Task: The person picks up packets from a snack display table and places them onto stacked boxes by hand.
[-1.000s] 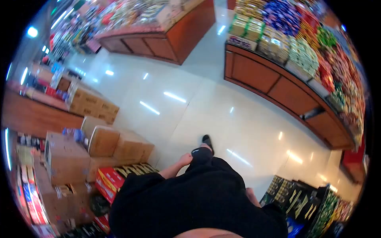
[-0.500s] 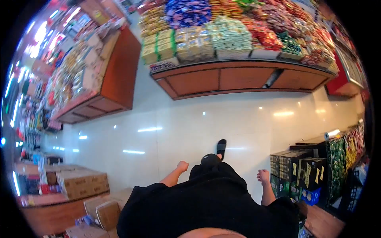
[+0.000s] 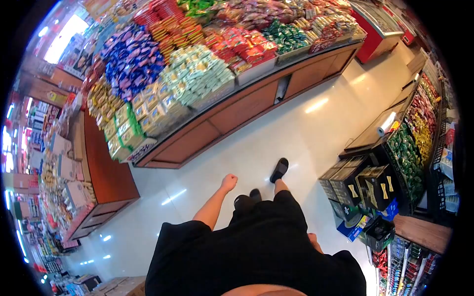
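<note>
My left hand [image 3: 229, 182] swings out in front of my body over the pale floor, its fingers curled into a fist with nothing showing in it. The wooden counter [image 3: 213, 129] stands ahead of it, apart from the hand. Low by my right hip, my right hand [image 3: 314, 242] is partly covered by my black shirt [image 3: 247, 246]; its fingers are hidden. To the right of that hand stand stacked black boxes [image 3: 373, 187], not touching it. Below me a foot in a black slipper [image 3: 279, 170] is stepping forward.
Piles of wrapped sweets [image 3: 197, 74] cover the counter. Another brown counter [image 3: 106, 163] with packaged goods is on the left. A red chest freezer [image 3: 377, 29] stands far right. Green packets [image 3: 407, 158] fill a rack behind the boxes, and a shelf of small goods [image 3: 405, 266] is lower right.
The view has turned right and moved closer to the sweets counter. My left hand has swung forward, and my right hand has dropped back beside my shirt. Both feet now show.
</note>
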Demonstrator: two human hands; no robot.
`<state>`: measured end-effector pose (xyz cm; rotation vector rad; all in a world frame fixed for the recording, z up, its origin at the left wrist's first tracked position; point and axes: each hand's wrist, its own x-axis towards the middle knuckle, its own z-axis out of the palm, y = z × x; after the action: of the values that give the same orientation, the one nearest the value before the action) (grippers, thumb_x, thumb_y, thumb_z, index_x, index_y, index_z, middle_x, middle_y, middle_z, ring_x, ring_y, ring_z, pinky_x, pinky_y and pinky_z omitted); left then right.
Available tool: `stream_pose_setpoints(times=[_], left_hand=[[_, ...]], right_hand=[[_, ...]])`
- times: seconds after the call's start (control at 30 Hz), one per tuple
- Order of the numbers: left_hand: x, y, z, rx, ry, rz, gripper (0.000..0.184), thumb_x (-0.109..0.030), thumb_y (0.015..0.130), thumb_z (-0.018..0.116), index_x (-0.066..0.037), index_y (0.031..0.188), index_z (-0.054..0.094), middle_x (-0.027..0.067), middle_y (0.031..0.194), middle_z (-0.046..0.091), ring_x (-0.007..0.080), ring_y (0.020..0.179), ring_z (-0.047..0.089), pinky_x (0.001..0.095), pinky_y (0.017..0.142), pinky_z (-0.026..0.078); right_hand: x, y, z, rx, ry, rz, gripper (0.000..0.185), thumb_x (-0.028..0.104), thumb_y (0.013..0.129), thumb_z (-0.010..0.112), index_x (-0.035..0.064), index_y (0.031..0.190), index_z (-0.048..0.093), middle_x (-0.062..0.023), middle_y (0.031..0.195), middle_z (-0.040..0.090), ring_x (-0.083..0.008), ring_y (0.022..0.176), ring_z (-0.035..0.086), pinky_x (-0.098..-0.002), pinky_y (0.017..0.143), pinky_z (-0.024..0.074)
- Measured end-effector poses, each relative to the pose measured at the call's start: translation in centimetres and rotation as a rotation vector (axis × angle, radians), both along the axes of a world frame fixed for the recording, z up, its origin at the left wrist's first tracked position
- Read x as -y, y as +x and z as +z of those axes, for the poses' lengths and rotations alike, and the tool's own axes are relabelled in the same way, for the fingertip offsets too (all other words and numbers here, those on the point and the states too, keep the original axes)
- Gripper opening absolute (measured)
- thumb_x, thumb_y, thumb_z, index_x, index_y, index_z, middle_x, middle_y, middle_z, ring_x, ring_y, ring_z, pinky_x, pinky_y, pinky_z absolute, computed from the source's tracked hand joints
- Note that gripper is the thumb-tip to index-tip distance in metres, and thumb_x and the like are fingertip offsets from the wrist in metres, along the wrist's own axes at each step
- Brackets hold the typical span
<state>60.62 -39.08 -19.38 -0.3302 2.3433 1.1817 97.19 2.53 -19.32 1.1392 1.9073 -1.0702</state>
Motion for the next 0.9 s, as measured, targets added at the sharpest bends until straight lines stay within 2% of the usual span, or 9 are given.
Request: stream_pose_setpoints(times=[0.07, 0.1, 0.17, 0.27, 0.4, 0.47, 0.63, 0.83, 0.9], left_hand=[[-1.3, -3.6, 0.2, 0.012, 0.009, 0.011, 0.027, -0.025, 0.075, 0.054, -0.001, 0.072, 0.064, 0.0136, 0.063, 0.062, 0.0248, 0.062, 0.062, 0.0369, 0.06, 0.048], [-1.9, -5.4, 0.2, 0.014, 0.011, 0.02, 0.026, -0.025, 0.075, 0.054, -0.001, 0.073, 0.064, 0.0126, 0.061, 0.062, 0.0237, 0.061, 0.061, 0.0364, 0.06, 0.048], [-3.0, -7.8, 0.0, 0.102, -0.014, 0.05, 0.025, -0.024, 0.075, 0.054, -0.001, 0.07, 0.064, 0.0112, 0.06, 0.061, 0.0225, 0.057, 0.06, 0.0353, 0.057, 0.048], [-2.3, -8.8, -4.0, 0.288, -0.019, 0.033, 0.023, -0.022, 0.074, 0.056, -0.001, 0.065, 0.063, 0.011, 0.058, 0.061, 0.0231, 0.053, 0.059, 0.0352, 0.052, 0.047], [-2.1, -10.5, -3.8, 0.038, -0.149, -0.768, 0.024, -0.02, 0.076, 0.057, 0.002, 0.072, 0.065, 0.0133, 0.063, 0.062, 0.0233, 0.056, 0.061, 0.0357, 0.051, 0.049], [-4.5, -14.2, -3.4, 0.174, -0.132, -0.561, 0.024, -0.021, 0.077, 0.056, 0.002, 0.074, 0.064, 0.0117, 0.064, 0.062, 0.0229, 0.058, 0.061, 0.0353, 0.05, 0.048], [-13.5, -24.4, 2.6, 0.411, 0.008, 0.163, 0.022, -0.022, 0.08, 0.054, -0.003, 0.074, 0.062, 0.0073, 0.065, 0.058, 0.0174, 0.055, 0.055, 0.0314, 0.046, 0.044], [-22.6, -38.7, 3.3, 0.293, 0.159, 0.197, 0.019, -0.024, 0.081, 0.054, -0.006, 0.074, 0.058, 0.0042, 0.068, 0.057, 0.0126, 0.055, 0.052, 0.0278, 0.046, 0.041], [-25.5, -44.3, 3.0, 0.259, 0.166, 0.012, 0.019, -0.024, 0.081, 0.056, -0.005, 0.081, 0.059, 0.0038, 0.071, 0.059, 0.0119, 0.058, 0.053, 0.0276, 0.051, 0.043]], right_hand=[[-1.6, -1.1, -4.0, -0.006, 0.052, 0.207, 0.032, 0.029, 0.077, 0.056, -0.0007, 0.08, 0.068, -0.0211, 0.08, 0.066, -0.0319, 0.078, 0.065, -0.0404, 0.07, 0.0501], [-1.7, -3.6, -3.4, 0.031, 0.125, 0.141, 0.035, 0.03, 0.076, 0.055, -0.0017, 0.08, 0.067, -0.0217, 0.08, 0.066, -0.0331, 0.08, 0.065, -0.0411, 0.071, 0.0496], [-3.4, -9.4, -4.5, -0.03, 0.077, 0.282, 0.032, 0.028, 0.074, 0.057, -0.0014, 0.079, 0.067, -0.0213, 0.08, 0.066, -0.0329, 0.075, 0.065, -0.0416, 0.068, 0.0496], [-5.7, -18.8, -5.6, -0.16, -0.004, 0.062, 0.027, 0.023, 0.075, 0.058, -0.0025, 0.077, 0.066, -0.0181, 0.072, 0.064, -0.03, 0.068, 0.062, -0.0391, 0.06, 0.0468], [-10.4, -34.1, -3.8, -0.286, -0.088, -0.319, 0.017, 0.017, 0.077, 0.06, 0.0005, 0.079, 0.064, -0.0106, 0.066, 0.061, -0.0234, 0.059, 0.059, -0.034, 0.05, 0.0448], [-12.5, -41.7, -2.4, -0.231, -0.224, -0.398, 0.017, 0.02, 0.08, 0.059, 0.0032, 0.085, 0.06, -0.0091, 0.068, 0.059, -0.0201, 0.056, 0.058, -0.0328, 0.047, 0.0459], [-17.6, -58.2, -0.3, -0.307, -0.201, -0.192, 0.016, 0.019, 0.082, 0.057, 0.0037, 0.088, 0.056, -0.0077, 0.07, 0.058, -0.0163, 0.054, 0.056, -0.0298, 0.044, 0.0446], [-18.7, -74.5, 6.6, -0.436, -0.349, -0.136, 0.02, 0.02, 0.083, 0.056, 0.003, 0.094, 0.056, -0.0067, 0.075, 0.059, -0.0143, 0.058, 0.055, -0.027, 0.049, 0.0447], [-19.3, -79.1, 7.0, -0.472, -0.373, -0.115, 0.021, 0.021, 0.083, 0.056, 0.0033, 0.095, 0.056, -0.0067, 0.077, 0.059, -0.0142, 0.06, 0.056, -0.027, 0.051, 0.0452]])
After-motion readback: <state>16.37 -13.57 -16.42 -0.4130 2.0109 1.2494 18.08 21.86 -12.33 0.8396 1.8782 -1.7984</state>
